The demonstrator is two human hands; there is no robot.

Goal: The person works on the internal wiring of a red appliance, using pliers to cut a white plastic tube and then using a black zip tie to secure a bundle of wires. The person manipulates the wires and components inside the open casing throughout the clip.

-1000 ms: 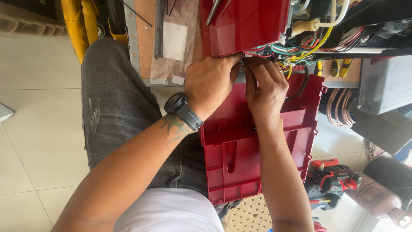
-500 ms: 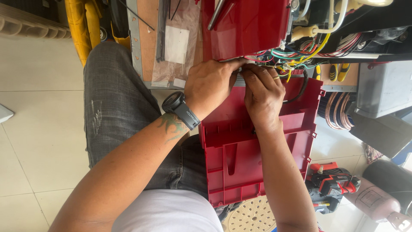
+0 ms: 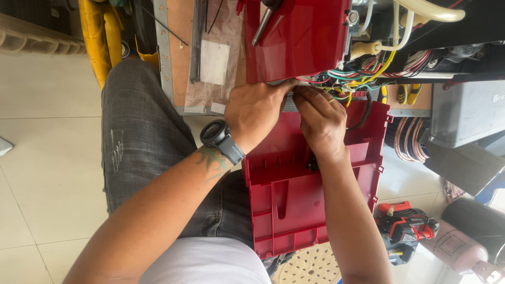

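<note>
Shift: both hands have been edged slightly upward toward the wiring.
Left hand [image 3: 258, 113]: fingers curled together at the wire bundle [image 3: 355, 79].
Right hand [image 3: 322, 122]: fingertips pinched on wires.
Red casing [image 3: 294, 210]: laid across the lap, beneath the wrists.

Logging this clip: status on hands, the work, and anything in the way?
Left hand and right hand pinch at the wire bundle between two red casings. Lower casing lies open on the lap. Fingertips hidden; grip unclear. Hoses crowd above.
</note>
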